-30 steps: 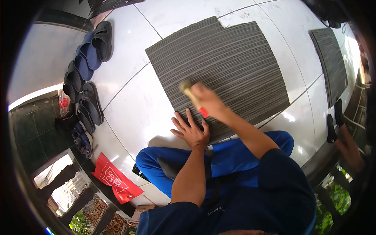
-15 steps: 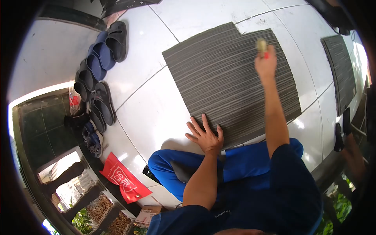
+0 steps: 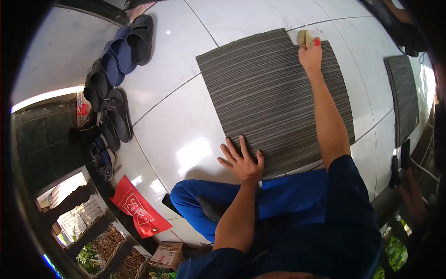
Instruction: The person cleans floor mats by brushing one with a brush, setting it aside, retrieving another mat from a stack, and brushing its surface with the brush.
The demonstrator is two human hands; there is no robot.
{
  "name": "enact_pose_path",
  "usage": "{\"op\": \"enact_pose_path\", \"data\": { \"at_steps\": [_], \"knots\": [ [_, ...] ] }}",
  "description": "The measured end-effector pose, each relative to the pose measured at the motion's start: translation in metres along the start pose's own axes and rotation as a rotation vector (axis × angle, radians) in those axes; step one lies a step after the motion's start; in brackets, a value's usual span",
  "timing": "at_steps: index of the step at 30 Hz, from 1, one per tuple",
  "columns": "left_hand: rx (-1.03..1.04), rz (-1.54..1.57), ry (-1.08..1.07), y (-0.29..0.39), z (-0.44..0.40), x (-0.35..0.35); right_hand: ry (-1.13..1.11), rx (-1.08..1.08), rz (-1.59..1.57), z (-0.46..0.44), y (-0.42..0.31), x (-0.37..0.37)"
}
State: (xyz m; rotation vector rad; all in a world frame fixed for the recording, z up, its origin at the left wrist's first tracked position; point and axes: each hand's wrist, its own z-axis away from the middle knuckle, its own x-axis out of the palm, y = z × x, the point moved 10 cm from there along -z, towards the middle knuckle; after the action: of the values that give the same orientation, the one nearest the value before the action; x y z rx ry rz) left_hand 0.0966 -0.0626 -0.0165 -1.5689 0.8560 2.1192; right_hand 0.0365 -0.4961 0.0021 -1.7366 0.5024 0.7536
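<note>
A dark grey striped carpet piece [image 3: 265, 93] lies flat on the white tiles in front of me, with a notch cut out of its far edge. My left hand [image 3: 243, 162] rests with fingers spread at its near left corner, part on the carpet and part on the floor. At the notch, my right hand [image 3: 310, 59] is closed on a small brush [image 3: 304, 39] with pale bristles. A bit of red shows beside the fingers. The brush is over the notch, and whether it touches the floor I cannot tell.
Sandals and shoes [image 3: 121, 60] line the left side. A red bag [image 3: 139, 207] and a cardboard box [image 3: 167, 255] lie near the railing at lower left. Another striped carpet piece [image 3: 405, 97] is at the right. Dark specks dot the tiles beyond the notch.
My right hand has moved the brush from the carpet's far right part up and left to the notch. My left hand stays in place. The view has shifted slightly.
</note>
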Motion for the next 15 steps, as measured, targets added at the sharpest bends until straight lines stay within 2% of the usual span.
{"op": "enact_pose_path", "data": {
  "at_steps": [2,4,5,7,9,10,12,13,15],
  "knots": [
    [-0.001,-0.006,-0.001,0.001,0.001,-0.002,0.087,-0.102,0.036,0.028,-0.053,0.007],
    [-0.007,-0.009,-0.007,0.001,0.001,0.0,-0.197,-0.138,-0.129,0.077,-0.119,0.065],
    [-0.007,-0.02,-0.001,0.002,0.001,0.0,-0.32,-0.3,-0.192,0.11,-0.154,0.105],
    [-0.008,-0.043,-0.003,0.002,0.002,0.0,-0.54,-0.628,-0.187,0.187,-0.223,0.142],
    [0.003,-0.035,-0.001,0.003,0.003,0.0,-0.806,-0.71,-0.177,0.216,-0.243,0.165],
    [-0.007,-0.024,0.001,0.002,0.002,-0.001,-0.801,-0.69,-0.15,0.2,-0.242,0.15],
    [-0.004,-0.008,-0.022,0.001,0.0,0.001,-0.598,-0.635,-0.124,0.138,-0.21,0.115],
    [-0.022,0.0,-0.032,-0.001,0.0,0.002,-0.541,-0.48,-0.089,0.093,-0.17,0.103],
    [-0.021,0.001,-0.036,-0.002,-0.001,0.001,-0.132,-0.348,-0.044,0.012,-0.084,0.059]
  ]
}}
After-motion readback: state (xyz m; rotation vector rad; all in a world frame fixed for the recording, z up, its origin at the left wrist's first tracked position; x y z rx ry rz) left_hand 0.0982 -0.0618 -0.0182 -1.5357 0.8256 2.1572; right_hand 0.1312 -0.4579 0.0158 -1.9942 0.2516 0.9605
